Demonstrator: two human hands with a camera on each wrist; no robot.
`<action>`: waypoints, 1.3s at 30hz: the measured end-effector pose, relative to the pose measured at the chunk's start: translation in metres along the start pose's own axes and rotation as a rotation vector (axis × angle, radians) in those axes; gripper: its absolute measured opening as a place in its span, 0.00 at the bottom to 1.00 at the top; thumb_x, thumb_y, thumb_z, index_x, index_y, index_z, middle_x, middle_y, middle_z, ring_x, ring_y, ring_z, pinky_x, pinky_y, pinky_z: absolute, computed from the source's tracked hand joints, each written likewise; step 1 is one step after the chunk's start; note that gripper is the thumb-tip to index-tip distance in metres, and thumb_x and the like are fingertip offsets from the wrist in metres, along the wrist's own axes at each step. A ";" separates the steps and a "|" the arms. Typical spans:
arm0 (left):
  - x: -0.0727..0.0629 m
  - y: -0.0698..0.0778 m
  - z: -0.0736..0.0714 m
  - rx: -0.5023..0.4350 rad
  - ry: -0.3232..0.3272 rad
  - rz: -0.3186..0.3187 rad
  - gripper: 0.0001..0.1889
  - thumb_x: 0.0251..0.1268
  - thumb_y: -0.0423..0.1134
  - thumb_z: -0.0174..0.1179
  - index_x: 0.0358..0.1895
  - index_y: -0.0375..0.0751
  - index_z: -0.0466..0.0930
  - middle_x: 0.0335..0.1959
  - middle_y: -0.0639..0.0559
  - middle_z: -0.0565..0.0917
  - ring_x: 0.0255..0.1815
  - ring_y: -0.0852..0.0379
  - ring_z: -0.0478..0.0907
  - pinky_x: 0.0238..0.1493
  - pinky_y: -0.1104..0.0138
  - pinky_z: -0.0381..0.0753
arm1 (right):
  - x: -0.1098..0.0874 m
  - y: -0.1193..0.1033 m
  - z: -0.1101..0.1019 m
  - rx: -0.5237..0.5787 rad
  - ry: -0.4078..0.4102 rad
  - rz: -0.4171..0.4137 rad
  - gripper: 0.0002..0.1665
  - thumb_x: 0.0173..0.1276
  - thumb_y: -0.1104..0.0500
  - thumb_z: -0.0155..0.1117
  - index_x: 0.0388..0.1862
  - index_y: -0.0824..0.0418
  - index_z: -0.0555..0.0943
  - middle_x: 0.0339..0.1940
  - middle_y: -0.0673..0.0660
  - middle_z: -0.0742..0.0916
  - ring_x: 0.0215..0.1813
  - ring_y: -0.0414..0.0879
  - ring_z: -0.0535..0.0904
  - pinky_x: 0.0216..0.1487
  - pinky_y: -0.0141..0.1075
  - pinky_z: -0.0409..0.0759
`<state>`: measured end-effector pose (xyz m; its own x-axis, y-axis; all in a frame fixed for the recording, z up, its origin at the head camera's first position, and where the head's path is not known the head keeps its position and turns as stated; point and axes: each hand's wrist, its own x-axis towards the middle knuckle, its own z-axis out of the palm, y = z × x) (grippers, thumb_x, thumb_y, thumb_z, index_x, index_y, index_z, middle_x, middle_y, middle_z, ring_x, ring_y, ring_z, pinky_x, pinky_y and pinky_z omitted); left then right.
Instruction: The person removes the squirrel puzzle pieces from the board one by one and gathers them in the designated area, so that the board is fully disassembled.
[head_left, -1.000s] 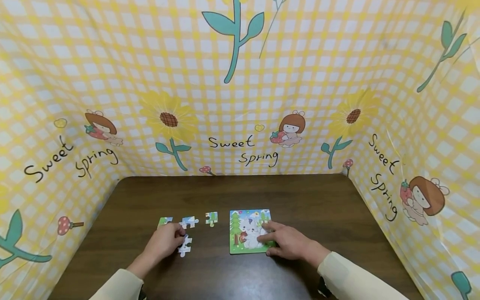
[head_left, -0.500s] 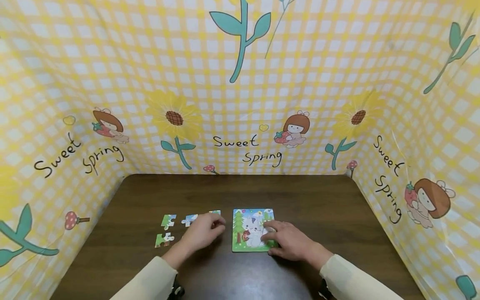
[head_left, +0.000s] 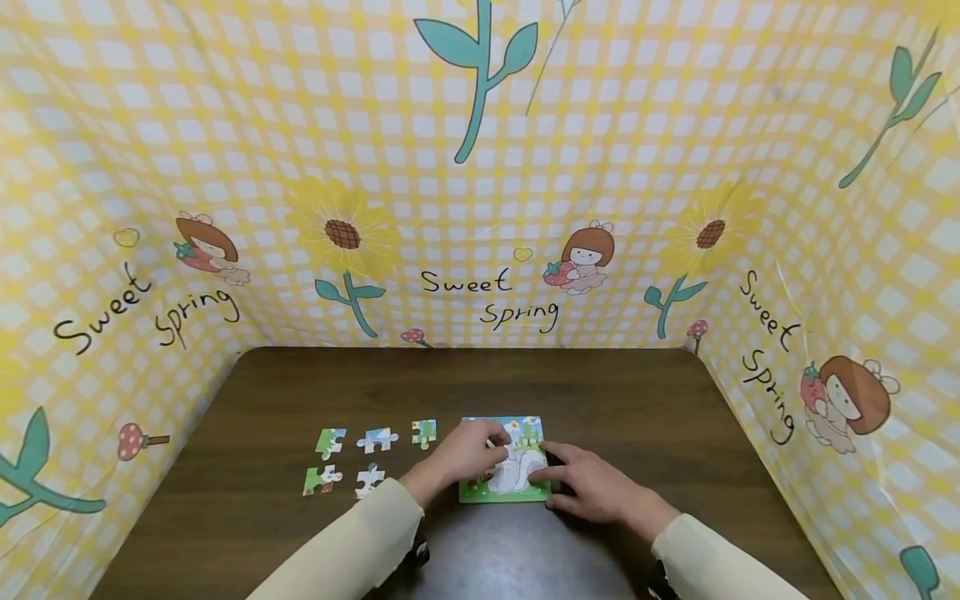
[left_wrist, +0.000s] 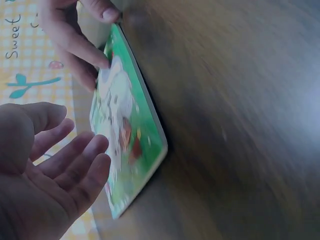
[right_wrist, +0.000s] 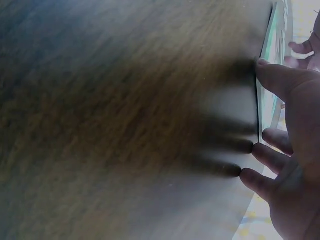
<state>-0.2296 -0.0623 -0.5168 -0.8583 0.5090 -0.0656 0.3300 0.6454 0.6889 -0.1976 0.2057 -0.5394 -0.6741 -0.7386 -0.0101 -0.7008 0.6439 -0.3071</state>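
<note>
A square jigsaw board (head_left: 517, 493) with a white cartoon animal, trees and a green border lies on the table. My left hand (head_left: 468, 450) is over its left half, fingers loosely bent. In the left wrist view the left hand (left_wrist: 55, 165) shows no piece between its fingers. At the board's right edge, my right hand (head_left: 592, 483) rests with fingers spread on the picture and the thumb by the edge. Loose jigsaw pieces lie left of the board, among them a green piece (head_left: 330, 442), a sky-blue piece (head_left: 377, 439) and a tree piece (head_left: 424, 432).
A lower row holds a green-and-white piece (head_left: 321, 480) and a white piece (head_left: 370, 479), the latter partly behind the left sleeve. The dark wooden table (head_left: 300, 542) is enclosed on three sides by a yellow checked cloth (head_left: 480, 208).
My left hand has moved right, from the loose pieces onto the board, uncovering several pieces. The right hand has stayed on the board's right edge.
</note>
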 end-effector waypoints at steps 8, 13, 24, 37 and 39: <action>0.014 0.008 0.011 -0.006 -0.031 -0.011 0.13 0.72 0.37 0.59 0.54 0.40 0.86 0.50 0.46 0.88 0.25 0.60 0.79 0.31 0.64 0.80 | -0.003 0.002 0.000 -0.002 -0.014 -0.021 0.25 0.74 0.49 0.67 0.68 0.40 0.80 0.78 0.66 0.70 0.77 0.60 0.67 0.69 0.57 0.72; 0.020 0.008 0.013 0.019 -0.027 -0.031 0.12 0.71 0.38 0.61 0.52 0.41 0.87 0.47 0.49 0.89 0.46 0.55 0.84 0.47 0.58 0.83 | -0.002 0.002 0.001 -0.012 -0.026 -0.016 0.26 0.74 0.48 0.67 0.69 0.39 0.79 0.79 0.66 0.69 0.78 0.60 0.66 0.70 0.58 0.71; 0.023 0.007 0.015 -0.022 -0.036 -0.053 0.14 0.72 0.39 0.61 0.55 0.39 0.86 0.50 0.47 0.88 0.49 0.51 0.84 0.50 0.55 0.83 | -0.004 0.005 0.003 0.037 -0.013 -0.022 0.26 0.75 0.47 0.65 0.71 0.40 0.78 0.79 0.67 0.68 0.79 0.64 0.63 0.71 0.59 0.69; 0.029 0.009 0.020 -0.044 -0.016 -0.060 0.13 0.70 0.34 0.62 0.54 0.38 0.86 0.47 0.46 0.87 0.46 0.53 0.82 0.46 0.58 0.82 | -0.001 0.002 0.000 0.042 -0.036 -0.002 0.26 0.74 0.45 0.66 0.69 0.41 0.79 0.79 0.66 0.69 0.79 0.63 0.64 0.71 0.60 0.69; 0.030 0.010 0.021 -0.044 0.003 -0.062 0.13 0.68 0.33 0.63 0.54 0.37 0.86 0.45 0.46 0.87 0.45 0.53 0.82 0.46 0.58 0.82 | 0.000 0.002 0.000 0.038 -0.044 0.013 0.25 0.74 0.45 0.66 0.69 0.40 0.80 0.79 0.66 0.69 0.79 0.63 0.64 0.71 0.60 0.69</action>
<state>-0.2442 -0.0285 -0.5275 -0.8775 0.4675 -0.1069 0.2590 0.6496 0.7148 -0.1988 0.2068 -0.5397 -0.6715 -0.7389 -0.0559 -0.6821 0.6458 -0.3430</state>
